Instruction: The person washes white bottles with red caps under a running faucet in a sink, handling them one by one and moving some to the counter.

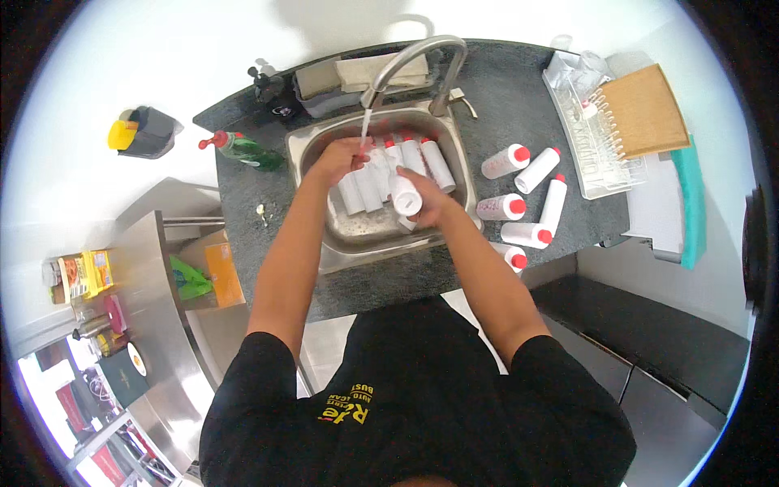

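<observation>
My right hand (433,198) grips a white plastic bottle (406,193) over the sink, tilted with its round base towards me; its neck is hidden. Just left of it, my left hand (345,159) is under the faucet's stream, fingertips pinched on a small red piece, apparently a bottle cap (364,157). Water (366,126) runs from the curved metal faucet (420,45) onto these fingers. Several more white bottles (438,165) lie side by side in the stainless steel sink (359,234), some with red caps showing; my hands partly cover them.
Several red-capped white bottles (500,207) stand or lie on the dark countertop (505,85) to the right. Beyond them is a dish rack (599,143) with a wooden board (642,112). A green dish soap bottle (249,151) lies left, and a cloth-filled caddy (319,103) sits behind the sink.
</observation>
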The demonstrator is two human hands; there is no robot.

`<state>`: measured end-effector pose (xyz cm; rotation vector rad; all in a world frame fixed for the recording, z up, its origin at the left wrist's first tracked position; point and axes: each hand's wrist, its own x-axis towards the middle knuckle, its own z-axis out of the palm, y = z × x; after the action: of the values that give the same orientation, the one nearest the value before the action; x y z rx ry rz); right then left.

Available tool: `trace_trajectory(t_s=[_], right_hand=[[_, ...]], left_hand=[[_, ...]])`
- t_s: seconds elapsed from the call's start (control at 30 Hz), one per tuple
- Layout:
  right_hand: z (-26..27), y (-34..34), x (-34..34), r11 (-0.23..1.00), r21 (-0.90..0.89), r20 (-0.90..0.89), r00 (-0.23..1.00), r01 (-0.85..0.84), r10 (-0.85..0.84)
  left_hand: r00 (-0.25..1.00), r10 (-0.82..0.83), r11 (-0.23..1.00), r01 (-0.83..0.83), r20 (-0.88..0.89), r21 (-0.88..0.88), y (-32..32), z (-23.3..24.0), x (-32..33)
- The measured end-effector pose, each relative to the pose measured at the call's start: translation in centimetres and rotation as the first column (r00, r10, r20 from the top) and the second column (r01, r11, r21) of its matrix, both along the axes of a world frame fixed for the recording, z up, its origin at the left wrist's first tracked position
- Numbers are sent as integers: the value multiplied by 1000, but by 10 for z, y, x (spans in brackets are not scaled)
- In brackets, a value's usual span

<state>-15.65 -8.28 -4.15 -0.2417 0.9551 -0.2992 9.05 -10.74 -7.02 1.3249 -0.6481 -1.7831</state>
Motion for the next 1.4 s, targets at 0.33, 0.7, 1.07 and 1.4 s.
trace_trajectory(t_s=[0.33,0.7,1.07,1.4], right_hand=[[-31,7,41,999,-46,161,986,-22,29],[-15,-68,100,992,-21,41,992,123,-122],[-31,-83,133,894,-92,207,887,438,-413],[-38,-88,120,779,-106,253,774,618,-580]], left_hand=[[811,-89,994,108,578,2,36,9,-5],[946,280,924,-311,161,220,64,41,-19],[955,265,951,-281,133,127,41,64,-31],[647,160,986,-70,745,-151,20,64,-49]])
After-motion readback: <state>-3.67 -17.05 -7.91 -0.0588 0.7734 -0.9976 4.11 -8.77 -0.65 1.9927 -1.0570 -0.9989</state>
